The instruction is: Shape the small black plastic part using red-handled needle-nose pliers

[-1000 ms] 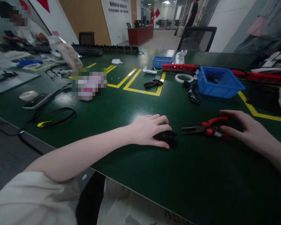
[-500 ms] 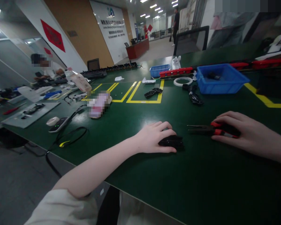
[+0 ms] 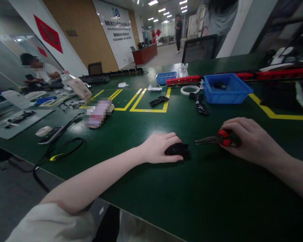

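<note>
On the green table, my left hand [image 3: 163,148] is closed around a small black part [image 3: 178,150], thumb on the near side and fingers over the far side. The part's exact kind does not show. To its right, my right hand [image 3: 251,141] grips red-handled long-nose pliers [image 3: 218,138]. Their narrow jaws point left toward the black part, a short distance away and not touching it. Beyond the hands lie another black piece [image 3: 201,107] and a jointed black piece [image 3: 159,101].
A blue bin [image 3: 226,90] holding black pieces stands behind my right hand, beside a white ring [image 3: 190,89]. A blurred-out phone-like object [image 3: 98,114], a cabled device [image 3: 50,135] and a grey board [image 3: 37,117] lie leftward. A person [image 3: 40,69] sits far left.
The pliers' handles have drawn closer together and the jaws now look nearly closed. My left hand still holds the black part. The whole view has shifted slightly.
</note>
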Demonstrator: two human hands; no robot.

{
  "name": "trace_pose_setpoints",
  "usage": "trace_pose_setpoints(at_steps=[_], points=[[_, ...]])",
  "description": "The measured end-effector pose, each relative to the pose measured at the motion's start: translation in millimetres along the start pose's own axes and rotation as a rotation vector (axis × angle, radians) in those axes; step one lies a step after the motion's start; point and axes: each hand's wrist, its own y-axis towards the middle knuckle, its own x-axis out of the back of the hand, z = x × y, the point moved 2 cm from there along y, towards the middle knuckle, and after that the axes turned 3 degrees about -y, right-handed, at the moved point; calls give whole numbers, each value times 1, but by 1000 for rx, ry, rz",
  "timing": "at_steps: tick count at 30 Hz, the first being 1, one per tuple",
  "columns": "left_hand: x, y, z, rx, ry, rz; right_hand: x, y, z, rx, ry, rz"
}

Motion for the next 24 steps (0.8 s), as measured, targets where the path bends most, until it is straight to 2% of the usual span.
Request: trace_pose_setpoints(at_steps=[3,9,14,24], points=[[0,3,1,26,-68,14,-8,4,-18,-184,-24,49],[2,5,1,60,-98,30,-32,21,-51,-423,-157,114],[1,10,2,50,-113,57,-50,33,-68,-592,-279,182],[3,8,1,30,-88,57,-54,37,-71,-758,-373,224]])
